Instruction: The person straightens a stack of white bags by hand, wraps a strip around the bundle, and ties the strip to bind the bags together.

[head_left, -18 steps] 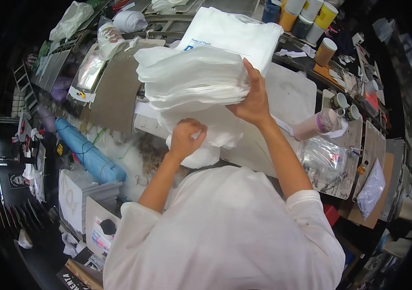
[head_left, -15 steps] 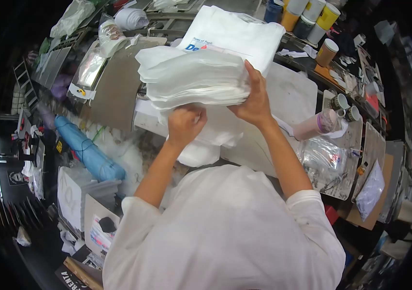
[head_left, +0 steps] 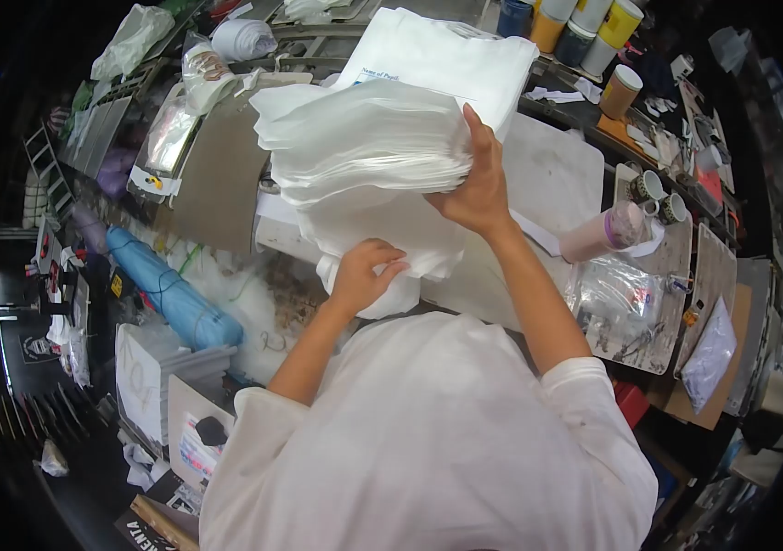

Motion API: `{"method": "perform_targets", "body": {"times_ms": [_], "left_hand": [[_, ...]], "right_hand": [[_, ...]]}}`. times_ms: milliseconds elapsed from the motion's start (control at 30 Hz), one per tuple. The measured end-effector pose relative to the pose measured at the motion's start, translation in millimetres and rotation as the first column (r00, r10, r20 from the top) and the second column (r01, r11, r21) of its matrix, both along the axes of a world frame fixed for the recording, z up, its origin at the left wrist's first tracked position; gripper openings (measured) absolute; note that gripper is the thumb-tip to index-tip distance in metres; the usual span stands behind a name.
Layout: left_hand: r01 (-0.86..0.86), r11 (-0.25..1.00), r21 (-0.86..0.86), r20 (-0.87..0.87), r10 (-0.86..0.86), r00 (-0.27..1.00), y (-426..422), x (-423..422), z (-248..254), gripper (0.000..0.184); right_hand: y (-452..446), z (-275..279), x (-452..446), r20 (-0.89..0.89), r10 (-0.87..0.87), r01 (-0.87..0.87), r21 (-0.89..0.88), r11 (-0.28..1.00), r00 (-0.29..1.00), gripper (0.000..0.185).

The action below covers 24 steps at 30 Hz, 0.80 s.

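A thick stack of thin white sheets (head_left: 373,138) is bent up in front of me, its layered edges towards the right. My right hand (head_left: 476,184) grips its right end, thumb and fingers around the layers. Below the stack, my left hand (head_left: 368,275) has its fingers curled, thumb and fingertips close together at the hanging lower sheets (head_left: 382,225); whether a sheet is between them is too small to tell. Behind lies a white printed piece (head_left: 446,60) with blue lettering, partly covered by the stack.
Paint jars (head_left: 621,90) stand at the back right. A pink-wrapped bottle (head_left: 604,231), two cups (head_left: 647,186) and a clear plastic packet (head_left: 625,289) are on the right. A blue wrapped roll (head_left: 171,286) lies on the left, near a grey board (head_left: 217,170).
My left hand has dropped from the stack's lower edge and shifted slightly right, its fingers less tightly curled. More of the hanging lower sheets shows. My right hand keeps its grip.
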<state>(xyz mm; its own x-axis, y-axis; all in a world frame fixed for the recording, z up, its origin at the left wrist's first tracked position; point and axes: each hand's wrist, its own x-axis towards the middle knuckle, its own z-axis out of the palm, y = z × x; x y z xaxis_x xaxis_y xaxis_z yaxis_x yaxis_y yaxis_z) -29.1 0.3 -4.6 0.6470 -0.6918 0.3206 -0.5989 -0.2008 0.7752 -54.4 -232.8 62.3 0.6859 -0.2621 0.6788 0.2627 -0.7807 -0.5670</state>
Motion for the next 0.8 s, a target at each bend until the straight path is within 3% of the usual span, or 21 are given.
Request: {"method": "perform_targets", "body": {"times_ms": [267,367,433,467,500,600,667,800], "left_hand": [[-0.013,0.999,0.039,0.066,0.010,0.998,3,0,-13,0.018],[0.003,0.998,-0.063,0.187,0.009,0.982,-4,10,-12,0.014],[-0.188,0.978,-0.091,0.144,0.200,0.969,-12,18,14,0.012],[-0.242,0.956,-0.166,0.271,0.280,0.921,-23,26,27,0.010],[-0.249,0.954,-0.166,0.273,0.287,0.918,-30,32,34,0.010],[-0.152,0.949,-0.277,0.492,0.276,0.826,-48,40,40,0.015],[-0.170,0.944,-0.282,0.473,0.291,0.832,-53,35,41,0.017],[-0.197,0.942,-0.270,0.391,0.294,0.872,-47,23,35,0.021]], "right_hand": [[4,1,0,-0.034,-0.014,0.014,0.006,1.000,0.999,0.119],[2,0,-2,-0.029,0.012,-0.012,-0.005,1.000,1.000,0.120],[0,-2,-5,-0.020,0.013,-0.014,-0.027,1.000,1.000,0.120],[0,-3,-6,-0.011,0.022,-0.023,-0.047,0.999,1.000,0.120],[1,-6,-8,-0.009,0.030,-0.030,-0.047,0.998,1.000,0.120],[-2,-9,-14,0.013,0.053,-0.052,-0.059,0.997,0.999,0.119],[-4,-9,-19,0.000,0.041,-0.041,0.019,0.999,0.999,0.117],[-4,-11,-11,-0.022,0.000,-0.001,-0.036,0.999,1.000,0.118]]}}
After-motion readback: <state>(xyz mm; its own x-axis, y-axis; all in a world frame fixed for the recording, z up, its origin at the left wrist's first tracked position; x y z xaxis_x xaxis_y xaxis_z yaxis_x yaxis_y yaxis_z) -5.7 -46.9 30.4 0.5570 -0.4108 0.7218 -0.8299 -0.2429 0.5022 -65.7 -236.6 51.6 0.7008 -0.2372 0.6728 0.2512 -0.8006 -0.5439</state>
